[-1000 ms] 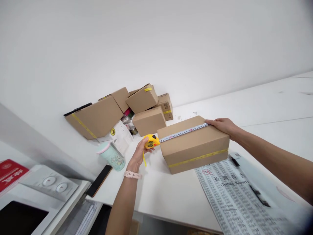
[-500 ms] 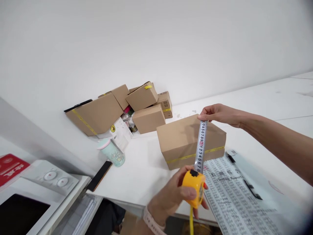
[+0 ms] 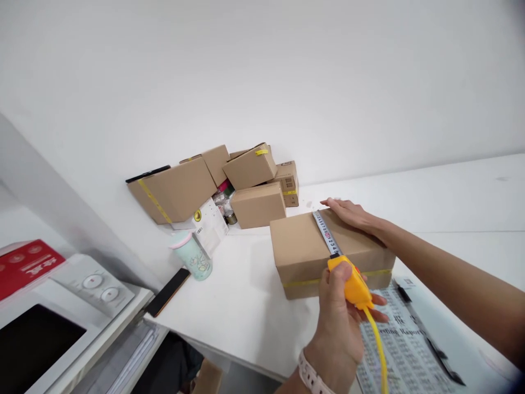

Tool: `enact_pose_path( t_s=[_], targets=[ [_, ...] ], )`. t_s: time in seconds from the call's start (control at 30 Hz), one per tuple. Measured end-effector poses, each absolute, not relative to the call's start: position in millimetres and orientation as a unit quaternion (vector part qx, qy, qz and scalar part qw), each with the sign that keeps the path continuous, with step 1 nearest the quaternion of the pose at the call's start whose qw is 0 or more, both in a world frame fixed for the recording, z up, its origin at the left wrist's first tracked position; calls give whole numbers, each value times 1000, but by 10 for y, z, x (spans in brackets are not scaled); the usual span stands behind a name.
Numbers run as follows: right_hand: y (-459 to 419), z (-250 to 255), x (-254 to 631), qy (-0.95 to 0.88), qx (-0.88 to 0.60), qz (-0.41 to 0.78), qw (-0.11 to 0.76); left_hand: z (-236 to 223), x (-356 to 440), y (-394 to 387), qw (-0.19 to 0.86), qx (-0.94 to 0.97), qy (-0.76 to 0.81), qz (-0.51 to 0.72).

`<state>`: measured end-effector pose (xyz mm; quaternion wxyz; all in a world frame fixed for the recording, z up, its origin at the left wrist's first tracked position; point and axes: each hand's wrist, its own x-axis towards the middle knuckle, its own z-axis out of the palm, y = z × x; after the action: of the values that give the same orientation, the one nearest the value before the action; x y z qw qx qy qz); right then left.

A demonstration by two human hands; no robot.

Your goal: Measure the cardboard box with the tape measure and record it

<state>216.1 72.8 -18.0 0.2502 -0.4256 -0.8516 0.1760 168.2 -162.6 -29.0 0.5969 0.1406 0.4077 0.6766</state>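
A brown cardboard box (image 3: 303, 249) with a yellow strap lies on the white table (image 3: 254, 306). My left hand (image 3: 340, 323) grips a yellow tape measure (image 3: 353, 284) at the box's near edge. Its white blade (image 3: 326, 236) runs across the box's top. My right hand (image 3: 348, 214) lies on the far edge of the box with fingers pressed down on the blade's end. A pale watch band is on my left wrist.
A heap of cardboard boxes (image 3: 213, 183) leans on the wall at the back. A mint cup (image 3: 192, 255) and a black phone (image 3: 167, 292) lie left of the box. A printed sheet (image 3: 406, 350) with a pen (image 3: 429, 342) lies at right. A white machine (image 3: 61, 317) stands at lower left.
The tape was along the box's length, then lifted. Now it lies across the box's width, my left hand at the near edge and my right hand pressed on the far edge.
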Motion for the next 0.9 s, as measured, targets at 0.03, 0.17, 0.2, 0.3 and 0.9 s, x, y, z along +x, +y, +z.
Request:
enact_pose_path(
  t_s=[0.03, 0.17, 0.2, 0.3, 0.9],
  targets=[
    [732, -179, 2142, -859, -428, 169, 226, -286, 1702, -1599, 597, 134, 407, 678],
    [722, -139, 2105, -880, -425, 157, 143, -290, 1763, -1510, 598, 129, 397, 684],
    [717, -128, 2103, -883, -424, 149, 134, -292, 1774, -1492, 597, 129, 397, 685],
    [705, -108, 2097, -887, -423, 136, 125, -293, 1793, -1456, 598, 130, 395, 685],
    [691, -182, 2090, -884, -393, 180, 178, -277, 1799, -1454, 611, 89, 373, 692]
  ],
)
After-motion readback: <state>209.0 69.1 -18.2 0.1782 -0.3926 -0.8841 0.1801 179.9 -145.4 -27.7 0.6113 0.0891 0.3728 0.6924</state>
